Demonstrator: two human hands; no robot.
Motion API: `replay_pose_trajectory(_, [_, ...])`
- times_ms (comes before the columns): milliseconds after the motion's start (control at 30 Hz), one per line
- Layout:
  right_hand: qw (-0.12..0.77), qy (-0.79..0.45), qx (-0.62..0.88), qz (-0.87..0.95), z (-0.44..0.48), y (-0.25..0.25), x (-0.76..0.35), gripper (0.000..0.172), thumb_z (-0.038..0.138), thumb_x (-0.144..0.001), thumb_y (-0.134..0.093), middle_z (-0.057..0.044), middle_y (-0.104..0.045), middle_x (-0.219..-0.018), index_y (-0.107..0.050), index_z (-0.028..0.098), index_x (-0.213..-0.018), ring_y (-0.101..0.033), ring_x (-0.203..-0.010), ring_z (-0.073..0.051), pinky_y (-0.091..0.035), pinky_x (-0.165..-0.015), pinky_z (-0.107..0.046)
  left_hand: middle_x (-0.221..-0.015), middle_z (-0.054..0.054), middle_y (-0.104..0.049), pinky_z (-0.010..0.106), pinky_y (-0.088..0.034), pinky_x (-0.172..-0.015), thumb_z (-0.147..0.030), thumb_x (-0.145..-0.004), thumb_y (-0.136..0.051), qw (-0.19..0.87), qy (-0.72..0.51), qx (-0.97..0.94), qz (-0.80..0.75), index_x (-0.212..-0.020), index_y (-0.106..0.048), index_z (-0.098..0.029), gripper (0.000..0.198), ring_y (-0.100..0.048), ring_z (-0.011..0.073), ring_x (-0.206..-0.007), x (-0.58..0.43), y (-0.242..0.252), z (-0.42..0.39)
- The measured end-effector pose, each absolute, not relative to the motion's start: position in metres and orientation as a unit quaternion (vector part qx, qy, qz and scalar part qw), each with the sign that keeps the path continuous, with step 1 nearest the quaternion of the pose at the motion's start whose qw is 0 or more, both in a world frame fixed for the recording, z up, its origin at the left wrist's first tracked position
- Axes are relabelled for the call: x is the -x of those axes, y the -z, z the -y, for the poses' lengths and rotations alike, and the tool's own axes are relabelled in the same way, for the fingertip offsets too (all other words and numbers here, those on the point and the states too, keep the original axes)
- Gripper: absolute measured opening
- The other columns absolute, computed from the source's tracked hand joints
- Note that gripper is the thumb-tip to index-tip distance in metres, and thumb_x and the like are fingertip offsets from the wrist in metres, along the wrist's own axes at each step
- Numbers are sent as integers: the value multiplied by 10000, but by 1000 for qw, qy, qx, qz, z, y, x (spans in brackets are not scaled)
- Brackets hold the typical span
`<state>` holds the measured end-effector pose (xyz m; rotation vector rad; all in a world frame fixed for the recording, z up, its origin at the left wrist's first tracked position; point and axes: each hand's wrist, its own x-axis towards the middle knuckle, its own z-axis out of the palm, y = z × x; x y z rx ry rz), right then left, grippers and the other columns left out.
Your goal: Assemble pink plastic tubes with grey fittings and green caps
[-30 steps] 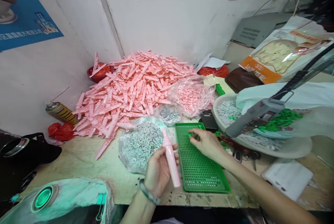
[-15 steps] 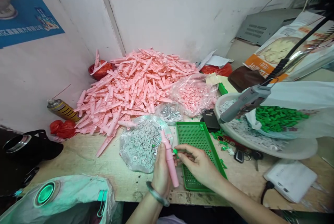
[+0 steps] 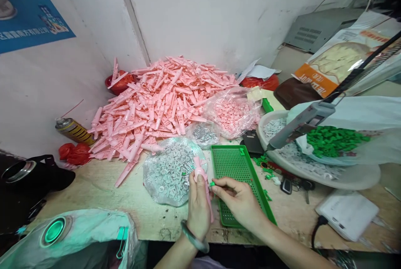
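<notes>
Holding a pink tube (image 3: 200, 171) and a small green part (image 3: 212, 184) above a crowded tabletop (image 3: 131, 206)

We see the left hand (image 3: 199, 206) wrapped around the pink tube, which tilts just left of a green perforated tray (image 3: 230, 164). The right hand (image 3: 238, 200) pinches the green part between thumb and fingertips, close beside the tube; we cannot tell whether the two pieces touch.

Around us the pale, stained tabletop fills a corner of white walls (image 3: 203, 18). A broad heap of pink pieces (image 3: 153, 114) lies toward the back. In front of it we find a clear bag of grey parts (image 3: 171, 173), a smaller bag of metal pins (image 3: 204, 134) and a bag of small pink parts (image 3: 230, 114).

To our right, a wide basin (image 3: 363, 179) holds more grey parts and a bag of green pieces (image 3: 336, 141), with a grey tool (image 3: 300, 125) on a black cord above it. Keys (image 3: 286, 185) and a white box (image 3: 347, 214) lie nearer us; a grey metal case (image 3: 310, 33) stands behind a snack bag (image 3: 335, 62).

On our left are a spray can (image 3: 73, 131), a red bundle (image 3: 75, 154) and a dark flask (image 3: 34, 177), beneath a blue poster (image 3: 31, 14).
</notes>
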<state>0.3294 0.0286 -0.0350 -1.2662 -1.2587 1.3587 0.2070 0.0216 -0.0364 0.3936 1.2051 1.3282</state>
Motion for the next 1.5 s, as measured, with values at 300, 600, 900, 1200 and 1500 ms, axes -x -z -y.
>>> replay_pose_trajectory(300, [384, -642, 490, 449, -26, 41, -332, 334, 546, -681, -760, -9, -689, -683, -745, 214, -713, -649, -605, -177, -581, -598, -315, -973, 73, -640, 245, -424, -835, -305, -899, -569, 536, -530, -329, -568, -1076, -628, -208, 211, -553, 230, -1006, -209, 36, -7])
replay_pose_trajectory(600, [397, -406, 523, 636, -13, 27, -354, 239, 381, -886, -584, -59, -666, -778, -768, 228, -874, -635, -714, -201, -557, -674, -342, -707, -19, -511, 218, -435, -525, -451, -836, -645, 637, -499, -281, -516, -937, -584, -212, 267, -477, 123, -572, -217, 29, -20])
replay_pose_trajectory(900, [658, -313, 477, 491, -61, 5, -466, 342, 478, -836, -614, -93, -653, -1058, -570, 261, -1097, -628, -1004, -280, -522, -850, -467, -782, 1, -597, 132, -241, -337, -534, -871, -553, 870, -283, -87, -394, -954, -439, -228, 337, -338, 15, -366, -217, 15, -18])
replay_pose_trajectory(1200, [633, -412, 435, 490, -8, 24, -404, 180, 376, -824, -650, 16, -563, -671, -583, 210, -847, -518, -539, -137, -430, -472, -260, -777, -20, -565, 139, -264, -333, -367, -879, -589, 835, -309, -68, -450, -932, -455, -199, 222, -375, 20, -393, -239, 26, 5])
replay_pose_trajectory(1500, [659, -342, 484, 463, 0, 67, -395, 205, 258, -860, -632, 44, -532, -526, -531, 192, -694, -485, -423, -100, -392, -420, -226, -665, -58, -472, 141, -239, -327, -689, -677, -679, 824, -324, -116, -451, -986, -553, -151, 633, -315, 3, -379, -249, 25, 4])
